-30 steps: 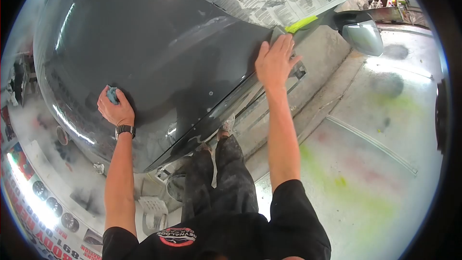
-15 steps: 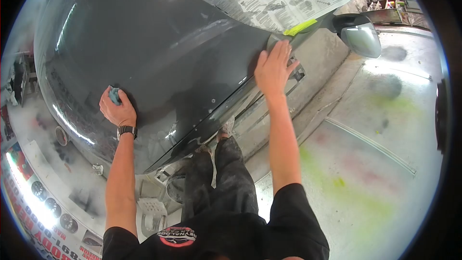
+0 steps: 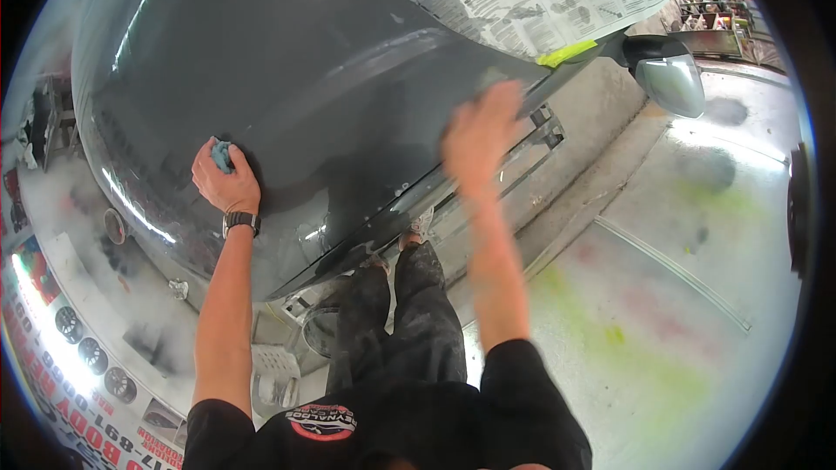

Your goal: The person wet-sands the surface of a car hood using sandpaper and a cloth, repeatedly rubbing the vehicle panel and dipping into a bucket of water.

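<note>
A dark grey car hood (image 3: 340,113) spreads out in front of me, its surface glossy in places. My left hand (image 3: 228,181) rests on the hood with its fingers closed around a crumpled blue cloth (image 3: 222,155); only the top of the cloth shows. A watch sits on that wrist. Over the hood's edge on the right is my right hand (image 3: 482,137), smeared by motion. Its fingers cannot be made out clearly, and whether it touches the panel cannot be told.
Printed masking paper (image 3: 531,0) covers the windshield area, held by yellow-green tape (image 3: 566,53). A side mirror (image 3: 666,77) sticks out at the right. Beneath the hood edge stands a bucket (image 3: 320,332). Shelves (image 3: 718,22) with supplies are at the upper right, and a lettered banner (image 3: 78,400) lies lower left.
My right hand has moved left and down from the hood's corner by the tape and is now blurred. The left hand keeps the cloth at nearly the same spot. The view has shifted slightly.
</note>
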Motion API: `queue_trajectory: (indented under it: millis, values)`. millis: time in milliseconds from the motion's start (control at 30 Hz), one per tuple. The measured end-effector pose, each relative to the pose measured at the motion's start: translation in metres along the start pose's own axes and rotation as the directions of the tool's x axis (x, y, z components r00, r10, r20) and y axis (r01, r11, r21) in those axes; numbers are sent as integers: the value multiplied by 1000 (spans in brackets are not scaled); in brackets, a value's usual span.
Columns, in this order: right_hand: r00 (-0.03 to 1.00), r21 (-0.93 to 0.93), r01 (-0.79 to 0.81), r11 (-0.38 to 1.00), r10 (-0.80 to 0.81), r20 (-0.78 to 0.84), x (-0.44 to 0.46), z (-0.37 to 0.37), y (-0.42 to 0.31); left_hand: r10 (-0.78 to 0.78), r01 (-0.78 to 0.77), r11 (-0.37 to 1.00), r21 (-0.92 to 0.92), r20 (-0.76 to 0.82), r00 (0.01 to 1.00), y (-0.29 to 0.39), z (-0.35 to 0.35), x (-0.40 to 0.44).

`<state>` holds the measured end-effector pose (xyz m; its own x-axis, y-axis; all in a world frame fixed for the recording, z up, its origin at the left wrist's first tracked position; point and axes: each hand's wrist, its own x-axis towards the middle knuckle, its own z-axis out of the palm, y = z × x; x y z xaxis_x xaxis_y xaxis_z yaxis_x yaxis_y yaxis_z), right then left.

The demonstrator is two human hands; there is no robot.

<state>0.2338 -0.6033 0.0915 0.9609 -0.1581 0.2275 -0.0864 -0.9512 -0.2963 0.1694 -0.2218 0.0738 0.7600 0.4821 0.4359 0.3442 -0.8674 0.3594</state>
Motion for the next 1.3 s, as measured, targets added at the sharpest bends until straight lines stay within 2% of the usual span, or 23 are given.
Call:
queue_trajectory:
  millis: [33,67,133,200,267,333,400,433,467,533,600,667,767,833,933,1000,1067,1133,1200,1300]
  values:
    - [979,-114,101,988,-78,191,-40,-5,-39,-18,18,1000,20,3,1000,2,-1,0]
    - [911,-57,207,977,-171,376,-81,-14,-82,-32,32,999,37,6,999,4,-2,0]
    - [863,258,352,900,-418,282,-175,21,-113,-18,18,999,36,3,1000,7,0,0]
    - [804,88,389,917,-385,454,-121,-2,-107,41,-40,999,24,-3,999,-4,2,0]
    - [875,-23,353,935,-322,361,-49,-18,-88,56,-56,998,19,-8,998,-6,3,0]
    - [974,-78,184,980,-171,152,-6,10,-67,58,-58,998,24,-26,998,-3,2,0]
    - [975,7,167,986,-167,144,-37,21,-87,10,-10,1000,8,-10,1000,-2,1,0]
    - [975,44,176,983,-180,131,-53,20,-100,-20,20,1000,9,-16,1000,1,-1,1]
    - [919,109,263,959,-283,275,-77,11,-106,-46,46,999,12,-7,999,2,-1,-1]
    - [791,148,476,867,-496,357,-77,4,-76,-48,48,999,-16,8,999,-1,0,-2]
    - [877,-69,431,899,-400,267,-27,0,-37,-40,39,999,-30,-3,999,-5,1,-1]
    - [975,-44,170,984,-162,149,14,-3,-19,-52,52,998,-42,-8,999,-8,3,-1]
    - [994,4,105,994,-105,40,0,16,-49,-88,87,995,-49,-11,996,-2,0,-1]
    - [935,36,304,952,-306,181,-35,17,-95,-86,85,996,-26,-39,996,6,-8,2]
    - [836,156,427,891,-455,307,-58,6,-127,-77,74,996,-55,-57,995,4,-12,2]
    - [741,192,520,832,-552,383,-46,-5,-110,-115,108,987,-119,-58,992,0,-9,-5]
    - [576,280,617,735,-665,475,-32,-28,-79,-128,120,978,-172,-35,991,-2,-12,-2]
    - [450,255,708,659,-698,557,-24,-50,-35,-131,134,969,-208,30,991,-4,-19,-6]
    - [402,224,735,640,-677,616,-10,-68,16,-151,140,938,-318,-11,988,-3,-26,-10]
    - [412,172,765,621,-677,610,28,-70,75,-276,227,831,-508,-23,961,32,-50,-31]
